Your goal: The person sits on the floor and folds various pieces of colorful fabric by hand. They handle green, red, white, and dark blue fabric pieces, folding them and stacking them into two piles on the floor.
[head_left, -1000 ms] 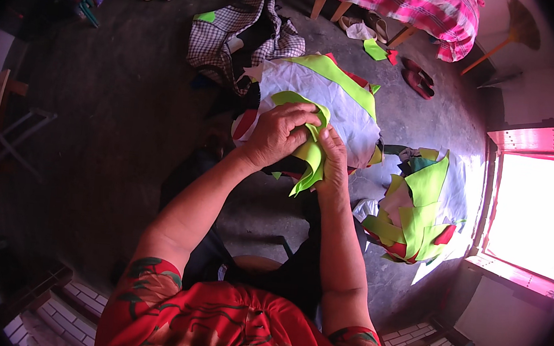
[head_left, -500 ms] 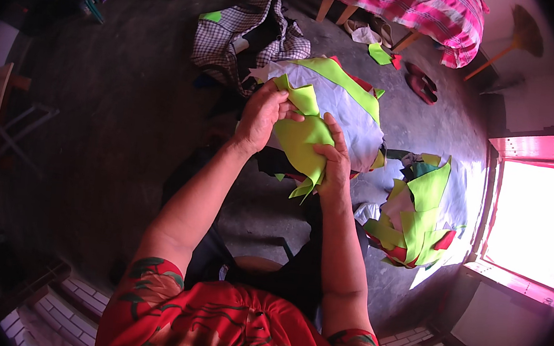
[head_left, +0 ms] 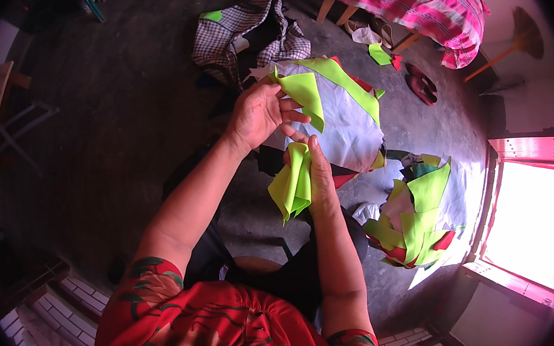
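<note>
Between the thumb and fingers of my left hand [head_left: 256, 114] is a flat lime-green fabric piece [head_left: 303, 94], its free end hanging toward the right. My right hand [head_left: 318, 170], close below, grips a folded lime-green fabric bundle [head_left: 289, 186] whose pointed corners droop downward. The two pieces are apart. Just beyond my hands lies a heap of fabric with a large white cloth [head_left: 345, 126] on top and a lime-green strip [head_left: 345, 83] across it. Red and dark scraps stick out at its edges.
A second pile of lime-green scraps [head_left: 424, 204] sits on the floor to the right, near a bright window [head_left: 529, 221]. Beyond the heap lies a checked cloth [head_left: 229, 42]. Dark red shoes [head_left: 421, 85], a broom [head_left: 527, 37] and a pink-covered bed [head_left: 399, 8] are farther off.
The green fabric pieces have come apart. My right hand has drawn the folded bundle down toward me, while my left hand keeps one piece near the white cloth.
</note>
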A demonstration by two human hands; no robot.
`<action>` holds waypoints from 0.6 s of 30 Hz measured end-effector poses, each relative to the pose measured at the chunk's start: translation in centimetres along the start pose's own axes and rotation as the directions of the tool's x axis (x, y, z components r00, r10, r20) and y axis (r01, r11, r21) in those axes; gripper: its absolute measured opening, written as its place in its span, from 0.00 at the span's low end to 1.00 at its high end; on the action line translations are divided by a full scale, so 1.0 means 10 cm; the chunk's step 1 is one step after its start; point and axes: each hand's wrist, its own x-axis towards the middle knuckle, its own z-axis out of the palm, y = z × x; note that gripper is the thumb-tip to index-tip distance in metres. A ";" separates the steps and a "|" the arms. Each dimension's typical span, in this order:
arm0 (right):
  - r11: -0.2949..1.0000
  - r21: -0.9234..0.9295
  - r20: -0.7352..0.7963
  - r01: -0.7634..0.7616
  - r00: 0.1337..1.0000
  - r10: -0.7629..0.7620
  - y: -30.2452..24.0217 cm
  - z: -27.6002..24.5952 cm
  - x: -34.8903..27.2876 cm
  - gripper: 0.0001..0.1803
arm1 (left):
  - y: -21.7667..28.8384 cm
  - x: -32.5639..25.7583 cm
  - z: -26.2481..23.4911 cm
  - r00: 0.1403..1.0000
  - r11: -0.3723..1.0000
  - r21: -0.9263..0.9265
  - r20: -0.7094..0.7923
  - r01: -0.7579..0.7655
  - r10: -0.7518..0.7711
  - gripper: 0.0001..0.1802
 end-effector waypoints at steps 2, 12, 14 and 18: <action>0.998 0.055 0.023 -0.033 0.999 0.031 0.03 -0.02 0.00 0.33 | 0.03 -0.02 0.01 0.992 0.994 -0.041 0.067 0.105 -0.102 0.18; 0.910 0.312 -0.205 0.273 0.955 -0.216 -0.18 -0.22 0.07 0.32 | 0.07 -0.05 -0.03 0.992 0.993 0.008 0.049 0.118 -0.118 0.17; 0.937 0.131 -0.373 0.322 0.892 -0.255 -0.25 -0.33 0.13 0.22 | 0.06 -0.04 -0.03 0.991 0.990 0.063 0.047 0.124 -0.127 0.16; 0.896 -0.246 -0.549 0.370 0.708 -0.444 -0.37 -0.32 0.04 0.17 | 0.04 -0.07 -0.13 0.966 0.915 0.356 -0.234 0.191 -0.111 0.12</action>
